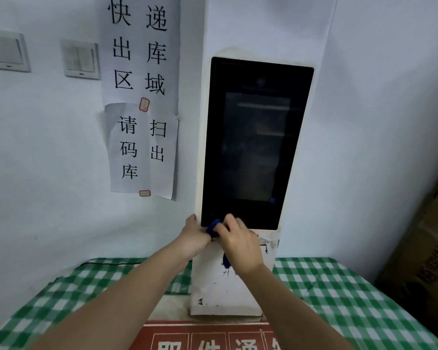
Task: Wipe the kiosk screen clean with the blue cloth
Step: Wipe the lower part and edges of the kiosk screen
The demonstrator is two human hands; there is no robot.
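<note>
The kiosk screen (pixel 256 145) is a tall black panel set into a white column, dark and reflective. A blue cloth (pixel 213 227) is bunched at the screen's bottom left corner, with a strip of it hanging below my right palm. My right hand (pixel 240 245) is closed over the cloth and presses it against the lower edge of the screen. Just to its left, my left hand (pixel 194 237) rests on the column's edge at the same corner; its fingers touch the cloth, and I cannot tell if it grips.
The white column (pixel 223 294) stands on a table with a green checked cloth (pixel 339 294). Paper notices (pixel 142 97) and two light switches (pixel 80 59) are on the wall to the left. Cardboard boxes (pixel 430 248) stand at the right. A red sign (pixel 208 337) lies at the table's front.
</note>
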